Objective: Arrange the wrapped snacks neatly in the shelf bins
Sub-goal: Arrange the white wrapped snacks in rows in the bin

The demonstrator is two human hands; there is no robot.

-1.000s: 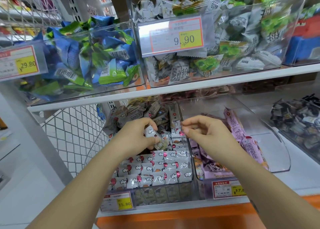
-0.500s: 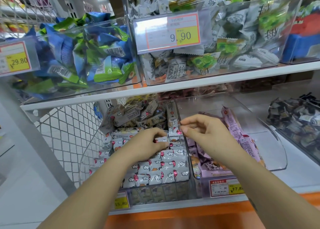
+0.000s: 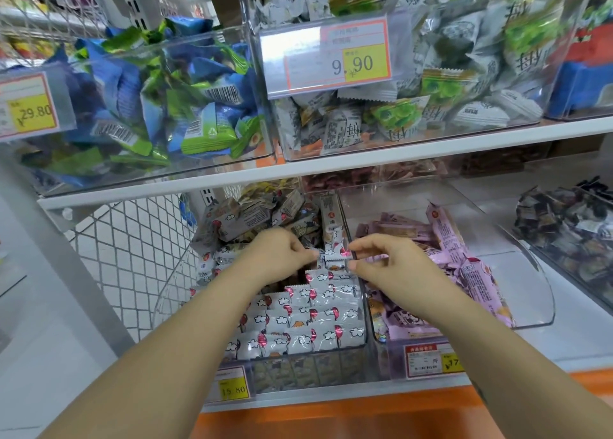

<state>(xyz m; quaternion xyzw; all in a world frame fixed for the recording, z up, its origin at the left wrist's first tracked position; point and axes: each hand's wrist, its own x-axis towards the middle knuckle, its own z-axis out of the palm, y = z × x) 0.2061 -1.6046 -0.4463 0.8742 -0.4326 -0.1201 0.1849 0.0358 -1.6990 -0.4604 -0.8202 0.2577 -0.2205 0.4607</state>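
Two shelf levels, all clear plastic bins. Top left bin (image 3: 159, 84) stuffed with blue and green packets (image 3: 205, 133), yellow 29.80 tag (image 3: 31, 110) on the front. Next bin over (image 3: 414, 133) full of grey-white and green packets, tagged 9.90 (image 3: 355, 60). Blue and red boxes (image 3: 583, 84) at the far right, blurry.

Lower shelf: middle bin (image 3: 360, 352) holds the white cloud-print snacks (image 3: 311, 319), front ones laid flat in tidy overlapping rows, back half a loose heap (image 3: 252, 216) of similar wrappers. 15.80 tag (image 3: 232, 389) on its front. Just right of it, an open-front bin (image 3: 530, 309) with pink wrapped bars (image 3: 477, 273), mostly jumbled, a couple standing on end. Far right, a bin of dark wrapped pieces (image 3: 564, 223).

Left hand (image 3: 275, 259) down in the middle bin, fingers curled and pressed together, tips pinching the left end of a small white snack (image 3: 331, 259) at the back of the tidy rows. Right hand (image 3: 394, 266) reaching over the divider wall between the two bins, thumb and forefinger pinched on the right end of what looks like the same packet, other fingers bent loosely. Packet sits between the two sets of fingertips, just above the rearmost neat row, next to the bin's right wall.
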